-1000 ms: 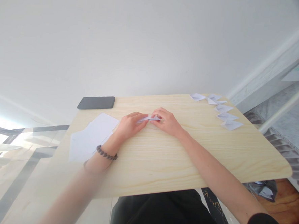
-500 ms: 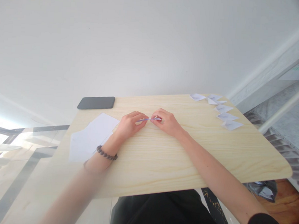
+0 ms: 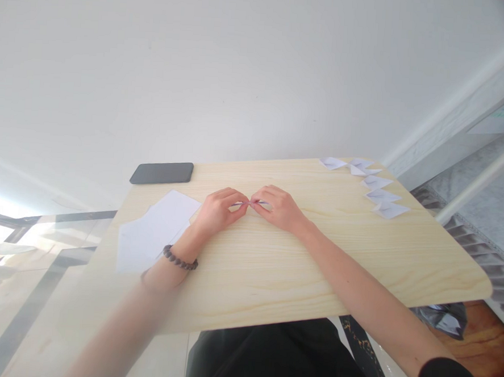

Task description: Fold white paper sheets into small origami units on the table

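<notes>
The paper sat at the middle of my head-camera view, white, folded and turned nearly edge-on, so I saw only a thin line of it. It was held over the table; whether it touched the wood I could not tell. The left hand pinched its left part between thumb and fingers, the right hand pinched its right part the same way, and the two pinches almost met.

I judged that uneven pressure could set a crooked crease, and that a hard pull outward could tear the paper at a fold. The left arm, wearing a bracelet of dark beads, crossed over one side of the sheets, so a sweep of it might have dragged them askew.

Farther out, a dark phone lay near the far left corner, and folded pieces formed a close, bent row toward the far right corner. A white wall rose behind.

I made out no brand on the phone and no writing on the sheets. At far right, a poster bore green marks, too blurred to read.
</notes>
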`<act>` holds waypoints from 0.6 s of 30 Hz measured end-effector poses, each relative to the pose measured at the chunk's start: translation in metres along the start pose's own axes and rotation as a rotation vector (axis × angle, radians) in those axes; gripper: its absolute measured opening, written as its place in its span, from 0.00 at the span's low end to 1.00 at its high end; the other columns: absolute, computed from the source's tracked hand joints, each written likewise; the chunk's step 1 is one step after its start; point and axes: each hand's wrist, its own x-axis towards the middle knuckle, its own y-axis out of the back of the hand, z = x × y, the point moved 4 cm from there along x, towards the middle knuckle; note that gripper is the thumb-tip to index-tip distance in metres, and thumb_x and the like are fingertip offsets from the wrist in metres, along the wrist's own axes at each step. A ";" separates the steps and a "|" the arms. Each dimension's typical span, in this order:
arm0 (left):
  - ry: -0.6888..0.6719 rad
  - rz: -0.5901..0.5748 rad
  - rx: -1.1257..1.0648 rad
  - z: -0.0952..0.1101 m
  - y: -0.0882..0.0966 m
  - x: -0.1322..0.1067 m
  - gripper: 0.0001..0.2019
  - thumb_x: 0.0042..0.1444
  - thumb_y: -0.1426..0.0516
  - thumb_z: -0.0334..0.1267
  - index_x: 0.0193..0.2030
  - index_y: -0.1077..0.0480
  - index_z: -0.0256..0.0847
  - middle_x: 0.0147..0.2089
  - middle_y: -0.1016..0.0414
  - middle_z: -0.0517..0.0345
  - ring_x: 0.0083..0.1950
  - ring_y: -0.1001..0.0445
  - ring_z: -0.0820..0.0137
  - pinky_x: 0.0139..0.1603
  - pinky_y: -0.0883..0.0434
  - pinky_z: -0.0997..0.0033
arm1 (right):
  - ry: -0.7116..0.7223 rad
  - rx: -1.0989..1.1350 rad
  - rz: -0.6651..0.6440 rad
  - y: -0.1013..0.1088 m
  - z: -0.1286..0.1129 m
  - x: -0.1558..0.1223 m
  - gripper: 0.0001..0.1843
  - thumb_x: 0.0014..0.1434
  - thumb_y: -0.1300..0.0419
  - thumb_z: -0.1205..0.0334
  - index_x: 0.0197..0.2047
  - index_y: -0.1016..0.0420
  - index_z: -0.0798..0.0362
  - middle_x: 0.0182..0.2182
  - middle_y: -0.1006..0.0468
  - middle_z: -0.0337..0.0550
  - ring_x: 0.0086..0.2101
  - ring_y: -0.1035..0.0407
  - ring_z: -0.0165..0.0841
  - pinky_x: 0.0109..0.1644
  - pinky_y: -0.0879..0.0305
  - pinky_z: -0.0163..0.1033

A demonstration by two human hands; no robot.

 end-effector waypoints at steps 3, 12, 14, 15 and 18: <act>0.000 0.002 0.003 0.001 0.000 0.000 0.07 0.54 0.47 0.36 0.35 0.28 0.40 0.35 0.25 0.54 0.37 0.28 0.70 0.40 0.31 0.70 | 0.001 0.002 -0.009 0.000 -0.001 0.000 0.06 0.58 0.48 0.63 0.35 0.30 0.52 0.32 0.26 0.43 0.35 0.35 0.33 0.42 0.39 0.40; 0.019 -0.022 0.018 -0.001 -0.003 0.001 0.07 0.53 0.48 0.33 0.35 0.28 0.40 0.34 0.25 0.55 0.35 0.28 0.70 0.40 0.32 0.69 | -0.002 0.046 -0.032 0.001 0.000 0.000 0.08 0.60 0.51 0.63 0.36 0.31 0.52 0.33 0.27 0.43 0.36 0.36 0.33 0.42 0.39 0.39; 0.041 -0.032 0.007 -0.002 -0.003 0.000 0.08 0.53 0.48 0.32 0.36 0.28 0.40 0.35 0.25 0.55 0.36 0.28 0.70 0.40 0.32 0.69 | -0.014 0.059 -0.033 0.001 0.001 0.000 0.08 0.60 0.51 0.63 0.36 0.31 0.51 0.32 0.27 0.43 0.36 0.36 0.33 0.42 0.39 0.39; 0.055 -0.036 0.000 -0.003 -0.003 0.000 0.09 0.53 0.49 0.32 0.36 0.28 0.40 0.35 0.25 0.55 0.36 0.28 0.70 0.40 0.32 0.69 | -0.022 0.064 -0.034 0.001 0.001 0.000 0.07 0.60 0.51 0.63 0.36 0.32 0.51 0.32 0.27 0.43 0.36 0.36 0.33 0.41 0.39 0.38; 0.103 -0.062 -0.031 -0.003 -0.003 0.000 0.11 0.54 0.50 0.31 0.38 0.28 0.40 0.37 0.24 0.56 0.38 0.28 0.70 0.41 0.31 0.70 | -0.053 0.082 -0.033 0.001 0.003 -0.001 0.07 0.60 0.51 0.63 0.36 0.33 0.51 0.32 0.28 0.43 0.36 0.36 0.33 0.41 0.39 0.38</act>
